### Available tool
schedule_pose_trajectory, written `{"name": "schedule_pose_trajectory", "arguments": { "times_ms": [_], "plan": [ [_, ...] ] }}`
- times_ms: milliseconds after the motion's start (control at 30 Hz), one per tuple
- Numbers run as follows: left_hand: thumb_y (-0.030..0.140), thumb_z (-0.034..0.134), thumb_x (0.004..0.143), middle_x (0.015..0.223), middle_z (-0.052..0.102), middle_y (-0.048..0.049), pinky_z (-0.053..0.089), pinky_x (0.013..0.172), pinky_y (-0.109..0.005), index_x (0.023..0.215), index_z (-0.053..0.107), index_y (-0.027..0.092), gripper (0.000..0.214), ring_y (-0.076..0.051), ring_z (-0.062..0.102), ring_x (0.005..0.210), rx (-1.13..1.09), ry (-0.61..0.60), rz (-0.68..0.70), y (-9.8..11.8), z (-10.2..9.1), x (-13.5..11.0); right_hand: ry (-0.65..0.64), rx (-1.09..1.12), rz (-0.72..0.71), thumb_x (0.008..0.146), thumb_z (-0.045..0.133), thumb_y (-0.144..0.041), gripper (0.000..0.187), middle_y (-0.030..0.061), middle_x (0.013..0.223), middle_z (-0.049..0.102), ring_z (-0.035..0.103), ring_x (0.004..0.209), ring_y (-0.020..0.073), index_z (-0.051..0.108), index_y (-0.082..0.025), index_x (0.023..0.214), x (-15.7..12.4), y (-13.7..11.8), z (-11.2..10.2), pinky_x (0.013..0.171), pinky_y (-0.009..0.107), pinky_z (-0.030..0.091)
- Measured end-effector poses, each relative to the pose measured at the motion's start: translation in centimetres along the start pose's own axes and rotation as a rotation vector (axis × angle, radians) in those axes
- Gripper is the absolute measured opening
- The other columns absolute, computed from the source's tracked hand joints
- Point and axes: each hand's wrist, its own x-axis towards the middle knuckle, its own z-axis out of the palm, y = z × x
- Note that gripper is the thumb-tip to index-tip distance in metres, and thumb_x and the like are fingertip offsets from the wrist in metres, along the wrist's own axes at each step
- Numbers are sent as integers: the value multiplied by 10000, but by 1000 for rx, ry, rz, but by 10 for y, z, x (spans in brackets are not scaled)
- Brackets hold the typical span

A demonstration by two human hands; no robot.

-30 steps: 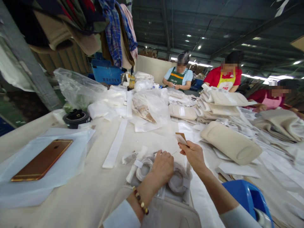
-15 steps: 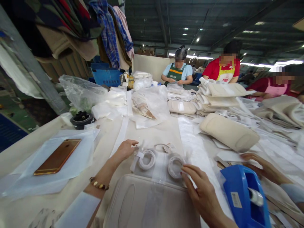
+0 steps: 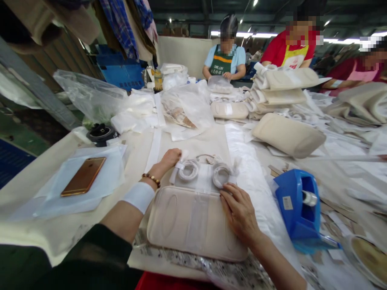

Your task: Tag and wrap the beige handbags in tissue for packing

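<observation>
A beige padded cushion (image 3: 187, 219) lies flat on the table in front of me, with a clear strip across its middle. At its far edge sit two coiled white straps (image 3: 204, 173) in clear wrapping. My left hand (image 3: 169, 158) rests at the left end of the coils, fingers curled onto the wrapping. Over on the cushion's right far corner lies my right hand (image 3: 238, 211), fingers spread flat and pressing down beside the right coil.
A blue tape dispenser (image 3: 298, 207) stands to the right. A gold phone (image 3: 84, 176) lies on white sheets at left, a black round object (image 3: 101, 134) behind it. Plastic bags (image 3: 187, 108), beige cushions (image 3: 287, 135) and fabric piles cover the far table. Three people work across it.
My view dropped lower over the cushion. My left hand slid to the left coil's end. My right hand came down flat on the cushion's corner. Another person's hand at right is gone from view.
</observation>
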Motion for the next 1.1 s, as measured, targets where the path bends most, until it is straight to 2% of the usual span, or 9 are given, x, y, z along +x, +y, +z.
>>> {"name": "schedule_pose_trajectory", "arguments": {
  "times_ms": [100,233,400,500,567,667,767,900,1100],
  "plan": [
    [226,542,866,1174,605,-92,429,958,-406,1066,604,144,224,-208,576,1045,-66,131,-38,1,-9,-11,1,23,63,908,456,-219,234,118,1154,610,526,1137,257,631,-195,1062,-6,-1,-2,938,450,459],
    [298,453,863,1236,586,-113,458,927,-352,1235,509,133,411,-201,598,1022,-183,257,-68,-6,-25,-66,47,115,360,911,437,-331,379,144,1285,511,474,1202,264,503,-180,1252,-29,-6,-7,983,469,427],
    [494,410,848,1265,578,-132,455,960,-375,1278,480,106,584,-240,565,1125,-372,105,-64,-20,-14,-151,14,272,708,868,433,-498,518,138,1276,524,501,1162,279,457,-176,1273,-54,-16,-8,889,455,487],
    [511,370,867,1305,547,-123,390,1032,-418,1318,441,121,601,-251,515,1191,-413,12,-107,-24,2,-172,21,296,804,830,446,-541,539,137,1226,547,526,1100,287,494,-174,1222,-50,-17,-9,695,382,532],
    [477,370,874,1310,536,-132,380,1039,-442,1312,442,124,567,-262,496,1206,-287,77,-64,-21,7,-172,33,287,823,818,457,-537,502,128,1129,577,562,1000,271,528,-179,1162,-40,-15,-11,583,336,511],
    [328,375,892,1292,539,-141,359,1053,-439,1270,479,130,440,-254,463,1223,16,184,241,-3,3,-155,39,201,745,835,442,-521,431,105,1032,584,580,896,246,563,-197,1092,-25,-13,-11,592,334,493],
    [131,329,890,1291,543,-113,317,1066,-403,1226,513,151,383,-220,413,1258,328,3,516,30,-4,-125,27,22,591,882,390,-510,381,105,992,580,569,910,251,583,-196,978,-17,-14,-5,749,390,490],
    [143,418,865,1324,522,-109,273,1066,-454,1136,550,161,302,-234,411,1265,484,-218,540,60,0,-82,38,-188,417,927,340,-474,366,114,937,600,569,881,254,559,-184,973,-16,-16,2,763,386,478],
    [219,484,856,1412,440,-88,217,1081,-477,1216,492,191,361,-215,365,1314,490,-349,479,47,19,-57,36,-313,332,949,274,-496,443,95,822,599,588,716,226,575,-176,893,-23,-9,2,624,330,468]
  ]
}}
